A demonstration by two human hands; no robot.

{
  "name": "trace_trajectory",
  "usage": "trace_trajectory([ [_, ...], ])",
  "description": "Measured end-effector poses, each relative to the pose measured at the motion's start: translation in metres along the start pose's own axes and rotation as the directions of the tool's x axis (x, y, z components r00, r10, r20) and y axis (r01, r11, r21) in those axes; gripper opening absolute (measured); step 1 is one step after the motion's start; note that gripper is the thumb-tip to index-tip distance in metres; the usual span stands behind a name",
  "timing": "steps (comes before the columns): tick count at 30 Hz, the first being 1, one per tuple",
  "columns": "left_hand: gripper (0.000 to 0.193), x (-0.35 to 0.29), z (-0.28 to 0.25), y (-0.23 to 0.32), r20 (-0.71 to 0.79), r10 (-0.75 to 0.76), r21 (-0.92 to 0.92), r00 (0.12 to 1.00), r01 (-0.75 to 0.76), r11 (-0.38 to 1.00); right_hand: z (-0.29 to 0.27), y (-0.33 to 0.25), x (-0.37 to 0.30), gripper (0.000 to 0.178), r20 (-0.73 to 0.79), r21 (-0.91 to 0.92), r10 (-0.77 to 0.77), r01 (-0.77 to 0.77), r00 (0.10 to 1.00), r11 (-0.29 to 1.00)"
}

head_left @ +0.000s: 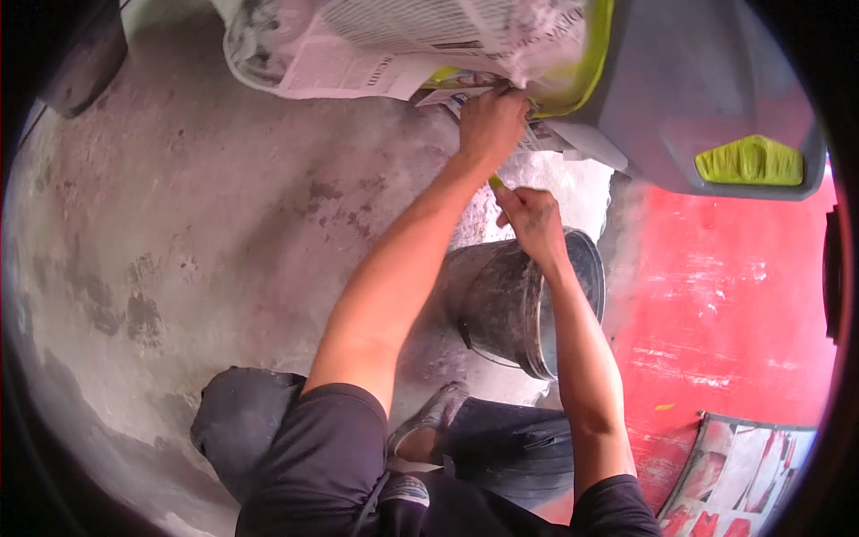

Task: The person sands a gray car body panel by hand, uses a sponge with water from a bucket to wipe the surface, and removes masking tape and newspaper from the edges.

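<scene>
Crumpled newspaper [385, 45] covers part of a grey panel [662, 89], with a yellow-green strip [598, 63] along the paper's edge. At the paper's lower edge, my left hand [495, 128] is closed, its fingers pinching the sheet; the fingertips are partly hidden. Just below it, my right hand [534, 219] is closed round a thin yellow-green piece [497, 182]. Only its upper end shows, so I cannot tell its kind.
Beneath my right forearm is a dark, stained bucket [497, 309] with a wire handle. A red surface [716, 295] with scuffs lies to the right, with a printed sheet [743, 474] at its lower end. The grey floor [224, 233] is stained. A yellow-green insert [750, 161] sits in the panel.
</scene>
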State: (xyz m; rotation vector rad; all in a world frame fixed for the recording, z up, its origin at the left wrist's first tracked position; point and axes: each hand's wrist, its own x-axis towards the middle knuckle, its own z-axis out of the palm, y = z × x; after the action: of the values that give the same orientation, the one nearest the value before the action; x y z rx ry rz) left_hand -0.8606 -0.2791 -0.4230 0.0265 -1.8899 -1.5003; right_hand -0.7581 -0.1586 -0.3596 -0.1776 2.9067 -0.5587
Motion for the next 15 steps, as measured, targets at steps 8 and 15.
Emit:
trace_trajectory([
  [8, 0.034, -0.030, 0.011, 0.025, -0.058, -0.096, -0.353, 0.994, 0.070, 0.933, -0.001, 0.013, -0.033, 0.039, -0.154, -0.058, -0.116, 0.108, 0.981, 0.992],
  [15, 0.038, -0.030, 0.016, 0.029, 0.007, -0.101, -0.186, 0.995, 0.100, 0.977, 0.007, 0.022, -0.032, 0.045, -0.198, 0.101, 0.013, 0.007, 0.980, 0.995],
])
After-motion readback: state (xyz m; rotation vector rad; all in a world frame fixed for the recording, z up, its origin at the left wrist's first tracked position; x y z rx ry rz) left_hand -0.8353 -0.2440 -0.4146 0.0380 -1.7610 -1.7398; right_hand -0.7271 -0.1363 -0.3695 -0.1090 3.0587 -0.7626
